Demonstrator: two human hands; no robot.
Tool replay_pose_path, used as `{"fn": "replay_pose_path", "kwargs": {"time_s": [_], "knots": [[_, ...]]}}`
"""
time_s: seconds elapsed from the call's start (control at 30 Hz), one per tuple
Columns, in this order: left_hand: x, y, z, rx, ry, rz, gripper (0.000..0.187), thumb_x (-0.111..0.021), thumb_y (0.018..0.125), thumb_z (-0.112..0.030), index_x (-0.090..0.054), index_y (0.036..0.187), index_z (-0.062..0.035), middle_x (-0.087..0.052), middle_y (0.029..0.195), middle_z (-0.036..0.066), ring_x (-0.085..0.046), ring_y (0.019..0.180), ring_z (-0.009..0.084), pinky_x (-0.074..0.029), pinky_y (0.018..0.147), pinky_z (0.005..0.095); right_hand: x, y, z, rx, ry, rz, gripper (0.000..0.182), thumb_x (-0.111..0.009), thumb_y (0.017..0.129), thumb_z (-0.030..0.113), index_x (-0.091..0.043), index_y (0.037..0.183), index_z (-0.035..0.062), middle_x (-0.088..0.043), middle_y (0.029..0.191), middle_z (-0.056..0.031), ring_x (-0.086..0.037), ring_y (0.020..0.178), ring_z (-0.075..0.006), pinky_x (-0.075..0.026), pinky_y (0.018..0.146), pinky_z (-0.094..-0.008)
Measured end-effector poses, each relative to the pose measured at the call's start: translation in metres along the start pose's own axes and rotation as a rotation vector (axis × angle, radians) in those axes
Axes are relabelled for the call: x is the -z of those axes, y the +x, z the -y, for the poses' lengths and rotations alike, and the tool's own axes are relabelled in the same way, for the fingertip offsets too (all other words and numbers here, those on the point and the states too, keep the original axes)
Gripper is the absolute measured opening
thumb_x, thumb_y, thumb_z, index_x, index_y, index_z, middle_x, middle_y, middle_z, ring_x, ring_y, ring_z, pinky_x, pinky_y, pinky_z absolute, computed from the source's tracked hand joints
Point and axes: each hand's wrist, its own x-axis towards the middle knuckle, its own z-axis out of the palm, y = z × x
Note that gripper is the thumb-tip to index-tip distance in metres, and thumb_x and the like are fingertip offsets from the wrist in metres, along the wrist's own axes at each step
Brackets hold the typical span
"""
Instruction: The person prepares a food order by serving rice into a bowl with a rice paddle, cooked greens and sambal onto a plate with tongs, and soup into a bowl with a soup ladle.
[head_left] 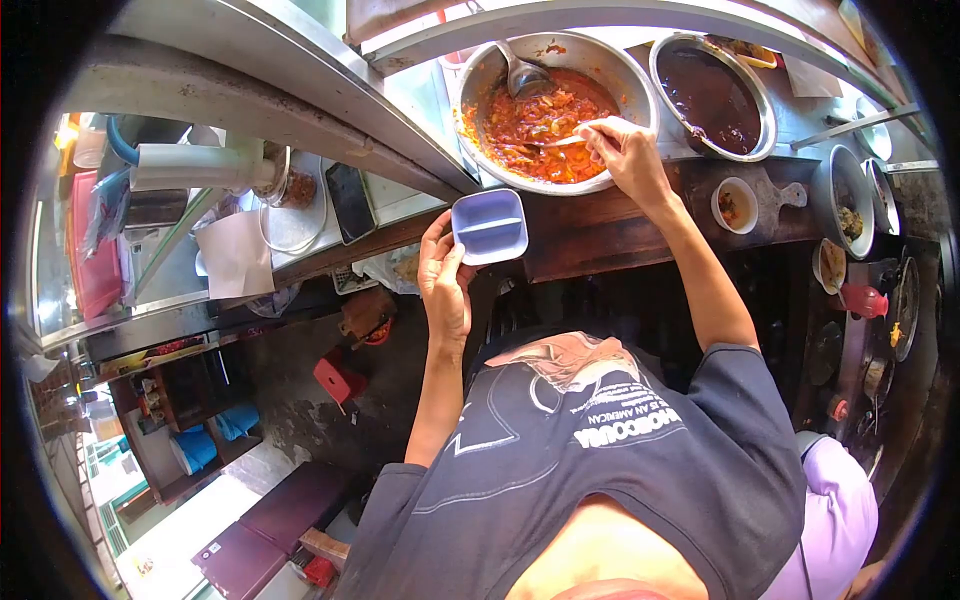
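My left hand (445, 280) grips a small lavender two-compartment dish (489, 227) by its left side, and both compartments look bare. Over the large metal bowl (640, 75) my right hand (628, 158) pinches the handle of a spoon (568, 142). The spoon's far end lies in the chunky red-orange sauce (560, 108), so its bowl is partly hidden. A big metal ladle (525, 78) rests in the same sauce, leaning on the back rim. The dish is held just in front of the bowl, to its lower left.
A metal pot of dark brown sauce (710, 100) stands right of the bowl. A white cup (735, 205) sits on a wooden board (782, 195). A phone (350, 203) lies at left beside a metal frame post (400, 130). A person in a lilac sleeve (838, 510) is close at lower right.
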Motion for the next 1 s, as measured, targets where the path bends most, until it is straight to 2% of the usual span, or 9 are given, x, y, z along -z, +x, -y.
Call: {"fn": "replay_pose_path", "kwargs": {"time_s": [0.07, 0.27, 0.37, 0.47, 0.57, 1.0], "knots": [[0.002, 0.002, 0.002, -0.020, 0.005, -0.009, 0.036, -0.041, 0.091, -0.001, -0.044, 0.126, -0.0046, -0.057, 0.112, 0.010, -0.060, 0.096, 0.0153, -0.053, 0.081, 0.0284, 0.005, -0.004, 0.002, -0.027, -0.003, 0.025, 0.014, -0.059, 0.087, 0.009, -0.066, 0.091, -0.0023, -0.064, 0.072, -0.0121, -0.059, 0.059, -0.0154, -0.046, 0.056, -0.0293], [-0.001, 0.003, -0.001, -0.003, 0.015, -0.021, 0.035, -0.041, 0.091, -0.002, -0.044, 0.126, -0.0046, -0.056, 0.112, 0.010, -0.060, 0.098, 0.0164, -0.054, 0.082, 0.0307, 0.021, -0.011, 0.009, -0.285, 0.152, 0.066, 0.016, -0.060, 0.088, 0.012, -0.068, 0.094, -0.0005, -0.064, 0.068, -0.0058, -0.058, 0.059, -0.0092, -0.046, 0.054, -0.0245], [-0.004, 0.001, -0.006, 0.025, 0.006, -0.020, 0.036, -0.043, 0.089, -0.001, -0.044, 0.125, -0.0013, -0.055, 0.117, 0.013, -0.057, 0.106, 0.0195, -0.048, 0.092, 0.0334, 0.024, -0.014, -0.001, -0.360, 0.276, 0.065, 0.017, -0.059, 0.089, 0.013, -0.069, 0.094, 0.0001, -0.062, 0.066, -0.0023, -0.055, 0.058, -0.0054, -0.045, 0.053, -0.0205], [-0.005, 0.002, -0.006, 0.027, 0.003, -0.013, 0.036, -0.043, 0.089, -0.002, -0.044, 0.125, -0.0011, -0.055, 0.117, 0.013, -0.056, 0.106, 0.0193, -0.047, 0.093, 0.0337, 0.023, -0.017, -0.009, -0.321, 0.422, 0.036, 0.016, -0.059, 0.089, 0.012, -0.069, 0.093, 0.0003, -0.061, 0.066, -0.0008, -0.054, 0.057, -0.0042, -0.044, 0.052, -0.0187], [-0.004, 0.004, -0.004, 0.019, -0.009, -0.025, 0.036, -0.044, 0.089, -0.002, -0.044, 0.125, -0.0009, -0.055, 0.117, 0.013, -0.056, 0.107, 0.0192, -0.047, 0.093, 0.0335, 0.015, -0.017, -0.010, -0.389, 0.509, 0.015, 0.016, -0.059, 0.089, 0.012, -0.069, 0.093, 0.0001, -0.062, 0.067, -0.0010, -0.053, 0.057, -0.0041, -0.043, 0.052, -0.0184], [-0.002, 0.005, -0.003, 0.000, -0.031, -0.010, 0.037, -0.044, 0.089, -0.001, -0.044, 0.125, -0.0009, -0.056, 0.116, 0.013, -0.057, 0.106, 0.0187, -0.048, 0.092, 0.0325, 0.012, -0.016, -0.020, -0.483, 0.609, 0.005, 0.017, -0.059, 0.089, 0.012, -0.068, 0.093, -0.0010, -0.063, 0.070, -0.0029, -0.056, 0.057, -0.0054, -0.045, 0.052, -0.0175]]}}
